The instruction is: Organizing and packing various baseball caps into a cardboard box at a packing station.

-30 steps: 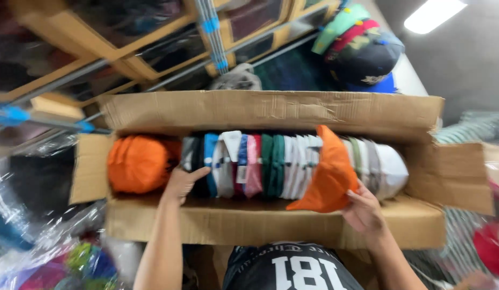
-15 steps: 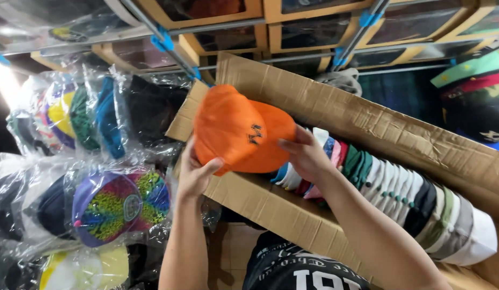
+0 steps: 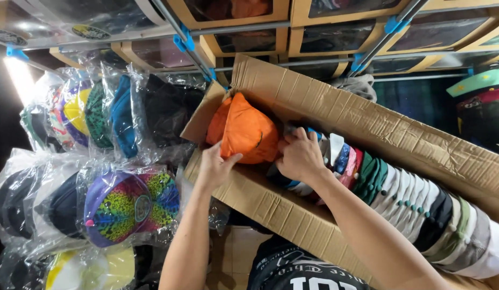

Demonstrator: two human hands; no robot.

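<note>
- The long cardboard box (image 3: 367, 129) runs from upper centre to the lower right of the frame, flaps open.
- Left hand (image 3: 214, 166) sits at the near wall of the box, centre-left of the frame; thumb and fingers are closed on the lower edge of the orange cap (image 3: 248, 131).
- Right hand (image 3: 300, 156) is at frame centre, fingers curled and pressed into the row of stacked caps (image 3: 400, 193), just beside the orange cap. I cannot tell whether it pinches anything or only pushes.
- Change: 0.5 s ago the orange cap was up above the box rim, held in both hands. Now it is down inside the left end of the box, against another orange cap (image 3: 218, 121) behind it.
- Change: 1 s ago an orange cap stood up in the middle of the row; that spot now shows none.
- Reading: the cap looks regrouped with its own colour at the left end, with the right hand holding the row back to keep the gap.
- Left of the frame: caps in clear plastic bags (image 3: 99, 161), 1 with a multicoloured pattern (image 3: 132, 207).
- Top of the frame: wooden shelving (image 3: 335, 27) with blue clips (image 3: 394, 24).
</note>
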